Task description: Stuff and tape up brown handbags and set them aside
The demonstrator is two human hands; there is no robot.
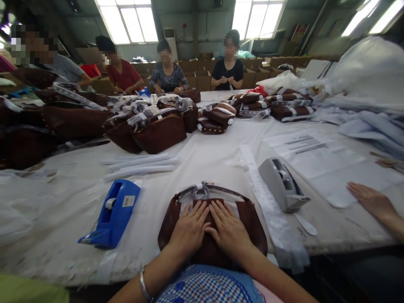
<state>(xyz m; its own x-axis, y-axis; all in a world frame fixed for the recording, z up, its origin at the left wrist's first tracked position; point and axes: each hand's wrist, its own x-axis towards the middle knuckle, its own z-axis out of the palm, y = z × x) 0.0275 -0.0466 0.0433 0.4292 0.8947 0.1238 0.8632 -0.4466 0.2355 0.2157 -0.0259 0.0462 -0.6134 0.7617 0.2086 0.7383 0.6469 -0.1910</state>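
Note:
A dark brown handbag [252,223] lies at the table's near edge, right in front of my body. Its strap arches along the far side, with a plastic-wrapped coil [200,192] at the middle. My left hand [189,227] rests flat on the bag's upper face, fingers stretched out and pointing away from me. Beside it, my right hand [229,227] lies flat on the same bag, its fingers extended. The two hands nearly meet at the thumbs. Neither is gripping anything. Part of the bag's front is hidden beneath my palms and wrists.
A blue tape dispenser [118,214] stands to the left, a grey tape dispenser [280,183] to the right. Printed plastic bags [312,155] lie farther right, near a co-worker's hand [369,202]. Brown bags [164,132] are piled across the table; several people sit beyond.

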